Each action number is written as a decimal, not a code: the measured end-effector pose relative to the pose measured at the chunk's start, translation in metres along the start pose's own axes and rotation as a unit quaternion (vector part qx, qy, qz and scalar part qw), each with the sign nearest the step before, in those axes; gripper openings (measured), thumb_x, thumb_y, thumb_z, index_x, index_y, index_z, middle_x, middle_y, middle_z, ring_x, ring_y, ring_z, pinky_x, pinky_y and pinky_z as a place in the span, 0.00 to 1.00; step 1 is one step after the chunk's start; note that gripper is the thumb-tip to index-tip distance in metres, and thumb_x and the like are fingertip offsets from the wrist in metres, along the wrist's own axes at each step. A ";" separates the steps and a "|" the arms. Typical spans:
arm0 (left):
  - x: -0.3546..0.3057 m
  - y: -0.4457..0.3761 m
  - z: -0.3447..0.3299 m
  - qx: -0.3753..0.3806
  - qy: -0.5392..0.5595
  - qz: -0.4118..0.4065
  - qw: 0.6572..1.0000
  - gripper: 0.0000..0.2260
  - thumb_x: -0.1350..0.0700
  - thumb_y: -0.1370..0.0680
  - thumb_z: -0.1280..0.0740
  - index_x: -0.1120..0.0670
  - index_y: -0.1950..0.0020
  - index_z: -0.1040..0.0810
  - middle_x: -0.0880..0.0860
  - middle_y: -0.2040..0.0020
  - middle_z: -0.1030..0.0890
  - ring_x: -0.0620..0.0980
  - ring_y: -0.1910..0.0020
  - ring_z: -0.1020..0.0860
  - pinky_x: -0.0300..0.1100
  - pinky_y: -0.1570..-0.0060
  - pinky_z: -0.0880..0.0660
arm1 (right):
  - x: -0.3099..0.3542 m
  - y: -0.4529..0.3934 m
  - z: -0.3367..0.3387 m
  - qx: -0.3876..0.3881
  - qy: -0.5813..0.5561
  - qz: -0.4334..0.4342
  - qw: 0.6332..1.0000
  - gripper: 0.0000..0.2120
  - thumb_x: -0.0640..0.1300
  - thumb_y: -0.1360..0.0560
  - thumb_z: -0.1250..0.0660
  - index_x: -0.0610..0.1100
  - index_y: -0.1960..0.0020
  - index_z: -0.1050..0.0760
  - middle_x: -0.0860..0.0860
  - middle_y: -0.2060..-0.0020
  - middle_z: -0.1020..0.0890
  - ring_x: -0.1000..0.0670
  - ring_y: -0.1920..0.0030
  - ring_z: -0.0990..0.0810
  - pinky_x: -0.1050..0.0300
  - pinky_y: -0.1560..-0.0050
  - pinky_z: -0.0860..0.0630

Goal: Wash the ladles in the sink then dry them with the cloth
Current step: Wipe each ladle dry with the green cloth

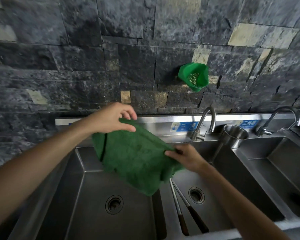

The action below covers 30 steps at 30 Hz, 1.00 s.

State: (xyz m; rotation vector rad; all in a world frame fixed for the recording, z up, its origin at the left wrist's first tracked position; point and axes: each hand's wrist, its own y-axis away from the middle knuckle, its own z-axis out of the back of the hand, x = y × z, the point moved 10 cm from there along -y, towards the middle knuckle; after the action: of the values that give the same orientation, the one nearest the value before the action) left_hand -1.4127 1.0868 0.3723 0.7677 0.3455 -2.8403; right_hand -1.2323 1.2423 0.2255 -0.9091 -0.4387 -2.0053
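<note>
Handles of two ladles (pixel 183 212) show nearest, dark grips at the front rim and thin metal shafts running up and away in the middle basin of the sink (pixel 80 172); their bowls are hidden under the cloth (pixel 135 156). The ladles look stiff and light, and likely slick if wet, so the dark grips seem the safest place to take them. The cloth is green, soft and limp, and hangs in folds over the divider between the left and middle basins. It needs holding at an edge or corner. The right hand (pixel 187 157) pinches its right edge between thumb and fingers. The left hand (pixel 111 118) holds the far top corner, thumb under and fingers curled over the edge. Judging by this, the drying step is about to start.

The sink is stainless steel with three basins, each with a drain. Behind the middle basin stands a tap (pixel 206 122), with a steel cup (pixel 235 135) on the ledge to its right and a second tap (pixel 275 122) beyond. Labels run along the steel backsplash. The wall is dark rough stone, and a green strainer (pixel 194 77) hangs on it.
</note>
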 end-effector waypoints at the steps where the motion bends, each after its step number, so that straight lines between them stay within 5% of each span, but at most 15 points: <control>1: 0.017 0.004 -0.003 0.015 -0.013 0.022 1.000 0.15 0.40 0.32 0.24 0.44 0.50 0.18 0.41 0.52 0.17 0.35 0.49 0.21 0.42 0.41 0.24 | 0.002 0.001 0.012 -0.001 -0.016 0.005 1.000 0.14 0.53 0.24 0.26 0.42 0.58 0.17 0.43 0.68 0.19 0.53 0.67 0.24 0.54 0.62 0.28; 3: 0.048 0.013 -0.011 0.039 -0.038 0.057 0.997 0.17 0.34 0.32 0.27 0.46 0.58 0.18 0.41 0.58 0.18 0.38 0.55 0.20 0.46 0.41 0.23 | 0.008 0.001 0.036 -0.008 -0.047 0.017 0.999 0.16 0.55 0.26 0.25 0.42 0.59 0.17 0.45 0.68 0.17 0.52 0.68 0.22 0.54 0.63 0.26; 6: 0.083 0.021 -0.022 0.048 -0.042 0.071 0.995 0.27 0.30 0.31 0.30 0.52 0.72 0.32 0.47 0.73 0.34 0.44 0.74 0.33 0.47 0.42 0.23 | 0.018 -0.003 0.073 -0.040 -0.008 0.027 0.999 0.19 0.61 0.32 0.24 0.44 0.60 0.15 0.46 0.67 0.15 0.53 0.68 0.19 0.54 0.65 0.24; 9: 0.102 0.030 -0.026 0.056 -0.010 0.076 0.995 0.29 0.26 0.35 0.30 0.49 0.74 0.36 0.47 0.73 0.40 0.45 0.74 0.38 0.33 0.59 0.30 | 0.026 -0.004 0.097 -0.055 -0.021 0.038 0.998 0.12 0.59 0.34 0.23 0.51 0.63 0.14 0.53 0.68 0.14 0.60 0.68 0.19 0.67 0.66 0.25; 12: 0.116 0.037 -0.028 0.077 0.021 0.087 0.993 0.27 0.30 0.36 0.26 0.49 0.73 0.34 0.47 0.72 0.39 0.46 0.72 0.38 0.38 0.69 0.39 | 0.037 -0.002 0.111 -0.062 -0.054 0.058 0.995 0.07 0.54 0.33 0.23 0.51 0.60 0.13 0.57 0.66 0.13 0.63 0.66 0.18 0.73 0.64 0.26; 18: 0.129 0.045 -0.025 0.047 0.129 0.090 0.986 0.30 0.36 0.31 0.25 0.65 0.60 0.25 0.57 0.66 0.29 0.51 0.65 0.29 0.45 0.60 0.33 | 0.041 0.003 0.123 -0.039 -0.138 0.089 0.986 0.07 0.46 0.24 0.27 0.43 0.52 0.14 0.50 0.58 0.12 0.56 0.57 0.15 0.67 0.56 0.22; 21: 0.131 0.052 -0.022 0.023 0.189 0.114 0.975 0.19 0.41 0.29 0.25 0.58 0.56 0.18 0.63 0.58 0.18 0.54 0.59 0.22 0.47 0.54 0.27 | 0.037 0.007 0.133 -0.067 -0.211 0.090 0.971 0.09 0.48 0.23 0.28 0.44 0.51 0.14 0.50 0.59 0.13 0.54 0.57 0.16 0.64 0.55 0.21; 25: 0.128 0.052 -0.011 -0.012 0.228 0.112 0.967 0.18 0.42 0.34 0.22 0.56 0.62 0.18 0.54 0.65 0.19 0.47 0.65 0.22 0.39 0.64 0.27 | 0.035 0.012 0.151 -0.132 -0.224 0.074 0.963 0.09 0.51 0.28 0.24 0.46 0.53 0.13 0.52 0.62 0.13 0.55 0.62 0.16 0.64 0.63 0.21; 30: 0.131 0.052 -0.027 0.084 0.204 0.137 0.966 0.11 0.51 0.33 0.19 0.55 0.57 0.15 0.55 0.59 0.13 0.53 0.61 0.15 0.40 0.62 0.21 | 0.027 0.012 0.163 -0.196 -0.175 0.026 0.965 0.11 0.57 0.37 0.20 0.52 0.59 0.12 0.51 0.64 0.12 0.57 0.65 0.15 0.66 0.66 0.21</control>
State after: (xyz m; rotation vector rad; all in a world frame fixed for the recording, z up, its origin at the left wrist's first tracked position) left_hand -1.4990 1.0295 0.2728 1.3265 0.0408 -2.4605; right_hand -1.1614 1.3181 0.3549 -1.5170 -0.2053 -1.9190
